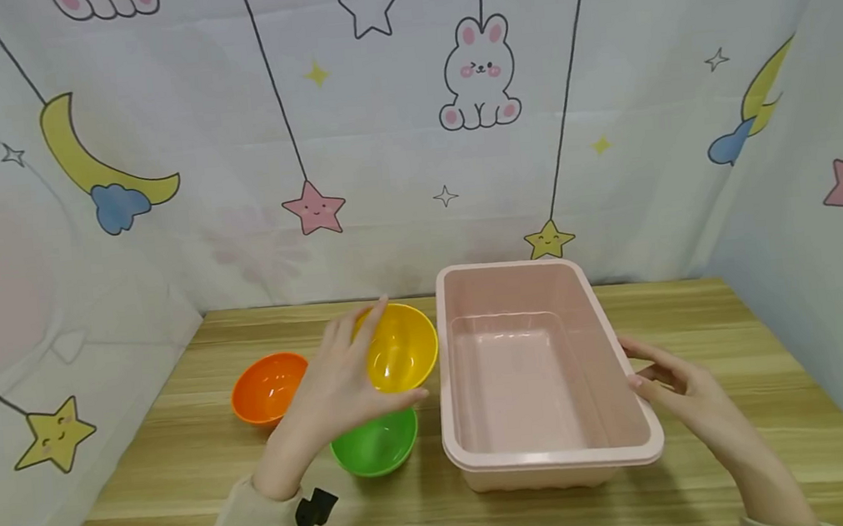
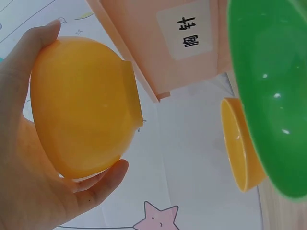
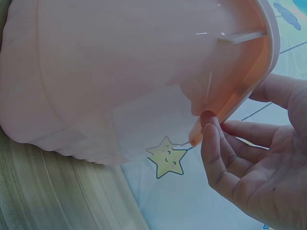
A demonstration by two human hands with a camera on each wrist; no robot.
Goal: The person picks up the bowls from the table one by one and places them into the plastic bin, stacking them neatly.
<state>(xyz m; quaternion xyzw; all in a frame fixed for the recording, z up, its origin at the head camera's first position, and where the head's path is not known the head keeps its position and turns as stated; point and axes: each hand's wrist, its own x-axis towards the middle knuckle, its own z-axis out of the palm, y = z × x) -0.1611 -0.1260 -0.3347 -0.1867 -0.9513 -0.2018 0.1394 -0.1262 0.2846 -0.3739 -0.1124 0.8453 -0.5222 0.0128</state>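
Note:
My left hand (image 1: 330, 380) grips a yellow bowl (image 1: 405, 346) across its rim, thumb on the near side and fingers on the far side. The left wrist view shows the held bowl's smooth outside and foot. Just below that hand sits a green bowl (image 1: 376, 447), partly covered by it. An orange bowl (image 1: 265, 389) stands to the left, its right edge hidden behind the hand. On the right, my right hand (image 1: 692, 398) holds the side rim of a pink plastic bin (image 1: 445, 378); the right wrist view shows fingers curled at the rim's underside.
Beyond the green bowl, the left wrist view shows another yellow-looking bowl (image 2: 240, 143) on the wooden table (image 1: 208, 490). The bin's side bears a white label (image 2: 186, 28) with dark characters. A patterned cloth (image 1: 372, 133) encloses the back and sides.

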